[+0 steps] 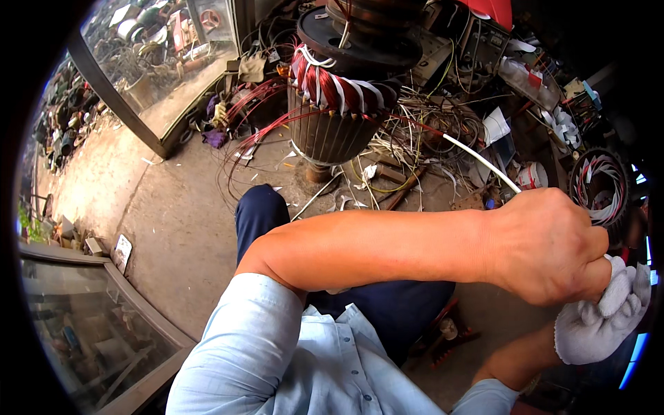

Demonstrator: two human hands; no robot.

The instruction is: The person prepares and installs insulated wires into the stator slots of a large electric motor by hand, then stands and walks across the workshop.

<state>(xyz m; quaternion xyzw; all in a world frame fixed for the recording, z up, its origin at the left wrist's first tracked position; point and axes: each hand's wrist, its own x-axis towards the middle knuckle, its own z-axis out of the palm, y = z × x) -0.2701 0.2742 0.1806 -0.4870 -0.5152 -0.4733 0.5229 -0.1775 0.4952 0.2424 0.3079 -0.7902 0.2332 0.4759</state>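
And here's the bare left hand [553, 242] reaching right, balled in a fist, whatever it grips hidden! Right beside it, the gloved right hand [600, 319], fingers curled; how tightly, or around what, I can't tell. The white tube [483, 157] runs from red wires [423, 125] by the upright motor part [332, 135], disappearing behind the left fist!

Matt cloth glove [598, 328], glossy windings [346, 93]

There are two hands [550, 245], one glove [584, 337], apparently one white tube [484, 158].
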